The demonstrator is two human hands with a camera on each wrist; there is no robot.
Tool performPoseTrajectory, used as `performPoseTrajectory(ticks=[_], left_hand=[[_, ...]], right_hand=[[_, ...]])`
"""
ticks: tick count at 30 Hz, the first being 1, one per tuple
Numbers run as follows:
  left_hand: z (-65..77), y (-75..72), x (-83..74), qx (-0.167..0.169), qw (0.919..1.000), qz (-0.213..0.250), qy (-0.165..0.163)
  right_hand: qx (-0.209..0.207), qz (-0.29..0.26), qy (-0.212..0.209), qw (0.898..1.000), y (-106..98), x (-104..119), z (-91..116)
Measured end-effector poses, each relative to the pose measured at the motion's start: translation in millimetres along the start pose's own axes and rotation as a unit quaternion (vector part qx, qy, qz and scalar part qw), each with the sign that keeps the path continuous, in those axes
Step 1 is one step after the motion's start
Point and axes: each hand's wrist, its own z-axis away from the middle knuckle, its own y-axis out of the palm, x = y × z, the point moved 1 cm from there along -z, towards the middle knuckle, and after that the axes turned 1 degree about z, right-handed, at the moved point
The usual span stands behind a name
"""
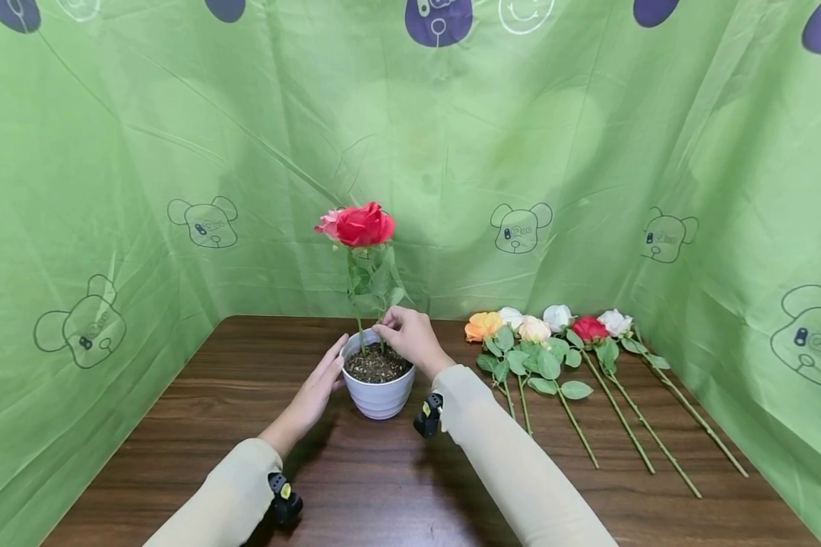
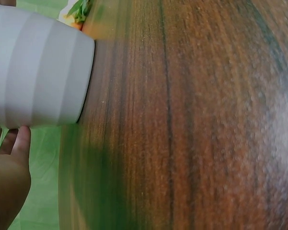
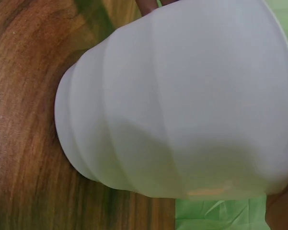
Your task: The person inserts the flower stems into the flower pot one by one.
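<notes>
White pot (image 1: 381,396) upright on table (image 1: 356,494), red rose (image 1: 365,226) and pink rose (image 1: 328,225) standing in it; right hand (image 1: 416,339) pinches a stem (image 1: 381,347); left hand (image 1: 315,391) straight-fingered against pot's side; loose flowers (image 1: 549,365) lie to the right; pink bloom half hidden; right wrist view mostly pot, hand cut off.

1. Tabletop (image 1: 383,486): dark brown wood-grain, grain running left-right, far left corner rounded.
2. Green sheeting (image 1: 424,129) hung as walls: one behind far edge, one along left edge, one along right edge. Thin, slightly shiny, wrinkled; long diagonal crease (image 1: 274,156) above far left corner.
3. Print: dark bear-head outlines (image 1: 522,230) on all three sides; purple bear-head prints (image 1: 439,21) and white smiling outlines (image 1: 526,14) higher up.
4. Light: bright, fairly even. Pale glare (image 2: 285,129) on tabletop, left wrist view.
</notes>
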Motion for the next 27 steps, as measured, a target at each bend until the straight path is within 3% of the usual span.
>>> performPoseTrajectory(ticks=[13,27], left_hand=[[-1.3,1.5,-1.6,0.001,1.0000,0.002,-0.005],[-0.7,0.6,-0.9,-0.002,1.0000,0.002,-0.004]], right_hand=[[0.011,0.037,0.033,0.999,-1.8,4.4,-3.8],[0.023,0.025,0.049,0.998,-2.1,5.4,-3.3]])
